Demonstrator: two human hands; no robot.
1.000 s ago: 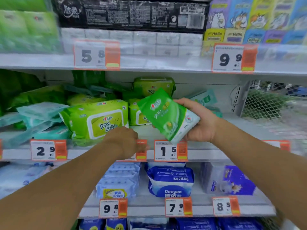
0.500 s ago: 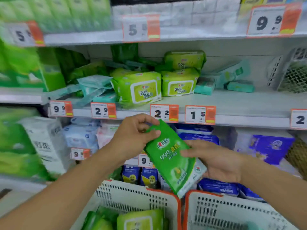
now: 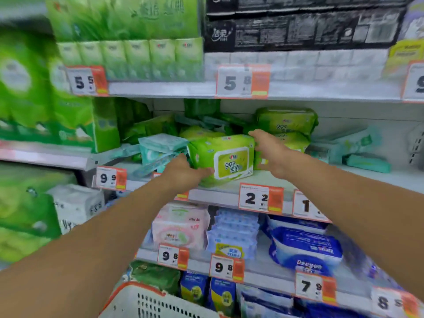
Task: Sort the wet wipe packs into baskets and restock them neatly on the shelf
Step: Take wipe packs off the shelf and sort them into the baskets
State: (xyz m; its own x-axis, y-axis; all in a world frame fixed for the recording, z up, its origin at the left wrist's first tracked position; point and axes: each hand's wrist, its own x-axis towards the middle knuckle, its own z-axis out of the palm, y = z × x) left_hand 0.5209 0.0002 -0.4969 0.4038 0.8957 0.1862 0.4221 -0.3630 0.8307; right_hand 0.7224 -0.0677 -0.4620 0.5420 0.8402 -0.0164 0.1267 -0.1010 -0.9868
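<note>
Both our hands have left the slim green pouch and risen to the large lime-green plastic wipe pack point(image 3: 223, 160) on the white metal shelf point(image 3: 229, 195). Left hand point(image 3: 183, 172) grips its lower-left corner, right hand point(image 3: 270, 154) its right end; tugging could topple the loose teal packs point(image 3: 160, 148) touching it.

Lime-green wet wipe pack point(image 3: 223, 157), orange-and-white price tags point(image 3: 261, 198), white orange-rimmed basket point(image 3: 146, 301).

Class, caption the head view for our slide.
Both hands, left hand and right hand, flank a large green wet wipe pack on the shelf.
</note>
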